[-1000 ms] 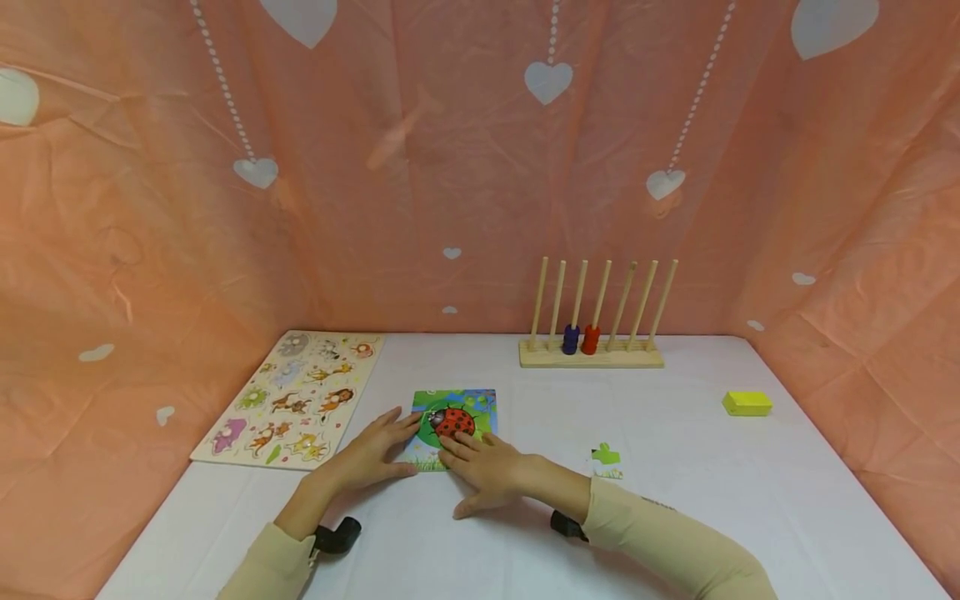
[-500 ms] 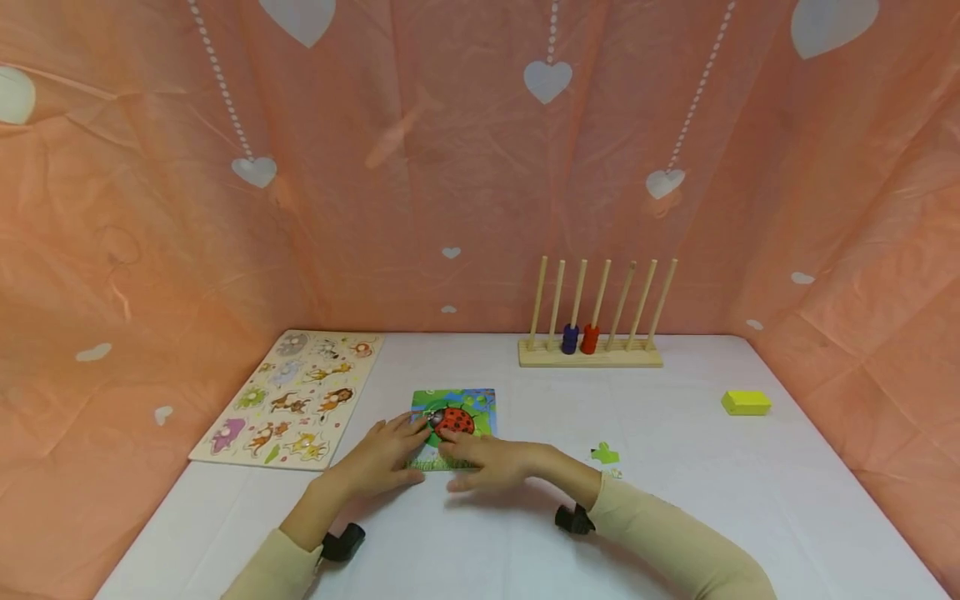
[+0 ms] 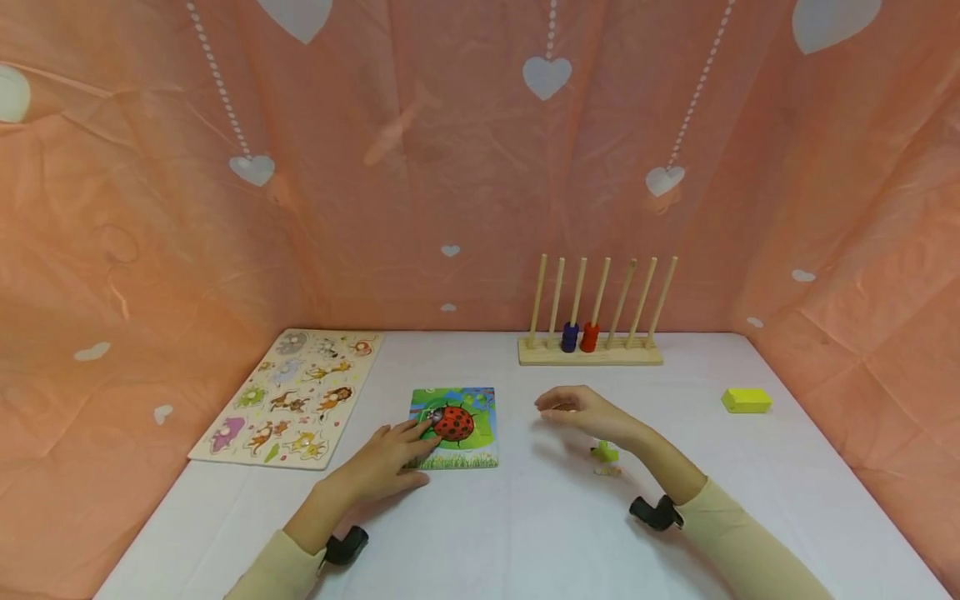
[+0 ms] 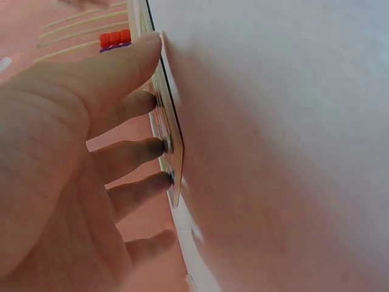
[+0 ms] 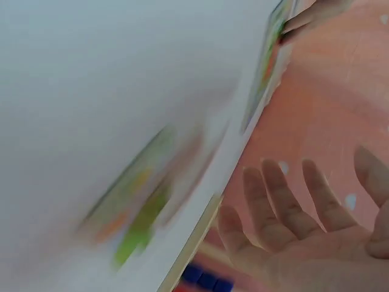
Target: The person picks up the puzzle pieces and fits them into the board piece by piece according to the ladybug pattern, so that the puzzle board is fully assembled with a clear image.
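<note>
A square ladybug jigsaw puzzle [image 3: 472, 457] lies flat on the white table. My left hand [image 3: 378, 465] rests its straight, spread fingertips on the puzzle's left side; the left wrist view shows them on its top face near the edge [image 4: 176, 161]. Raised over the table to the right is my right hand [image 3: 588, 414], its fingers loosely bent with nothing in them. Below that hand lie a green jigsaw piece [image 3: 604, 452] and a pale piece [image 3: 608, 472], both blurred in the right wrist view.
An animal peg board [image 3: 277, 417] lies at the left. At the back stands a wooden rack of upright rods [image 3: 592, 358], with blue beads [image 3: 570, 337] and red beads [image 3: 590, 337]. A yellow block [image 3: 747, 402] sits at the right. Pink cloth hangs behind the table.
My right hand has lifted off the ladybug puzzle and swung right, above the loose pieces. My left hand has shifted slightly right on the puzzle.
</note>
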A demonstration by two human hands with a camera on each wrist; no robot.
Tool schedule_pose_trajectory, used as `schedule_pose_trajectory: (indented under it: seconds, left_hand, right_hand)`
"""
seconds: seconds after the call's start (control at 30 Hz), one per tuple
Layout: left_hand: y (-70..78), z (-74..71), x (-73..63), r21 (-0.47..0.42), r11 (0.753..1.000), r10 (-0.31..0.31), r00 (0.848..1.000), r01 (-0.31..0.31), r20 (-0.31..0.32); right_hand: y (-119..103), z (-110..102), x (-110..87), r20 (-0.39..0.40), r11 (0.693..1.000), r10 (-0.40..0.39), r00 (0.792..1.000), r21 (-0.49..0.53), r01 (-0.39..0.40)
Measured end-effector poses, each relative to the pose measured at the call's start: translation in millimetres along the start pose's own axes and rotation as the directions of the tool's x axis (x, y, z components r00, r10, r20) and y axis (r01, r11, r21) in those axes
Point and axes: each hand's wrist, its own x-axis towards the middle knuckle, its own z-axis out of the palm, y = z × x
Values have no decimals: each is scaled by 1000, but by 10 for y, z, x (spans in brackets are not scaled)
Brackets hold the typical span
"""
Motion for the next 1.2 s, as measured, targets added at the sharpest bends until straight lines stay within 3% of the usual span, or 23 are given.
schedule_pose_trajectory:
  seconds: [0.2,0.4,0.67,0.83,1.2]
  left_hand:
    - [-4,-4,-8,2,1000,9,1000,-9,-9]
    - [-9,-9,-20,-1,1000,12,1000,-12,-19]
    - [-18,20,-12,13,1000,-1,1000,1,-12]
    - [-22,22,-3,21,1000,8,1000,-8,-21]
    - [-18,1,22,60,997,45,998,-42,-43]
  right_hand:
    - [147,-177,-384,5,986,28,1000,-164,-27]
    - [224,-130,-603,-52,953,39,998,-300,-53]
    - [280,-49,-650,-90,938,-3,996,-346,-28]
    - [272,-36,-652,-105,910,-25,994,-414,-20]
    - [272,-26,-672,-128,889,28,991,-450,-83]
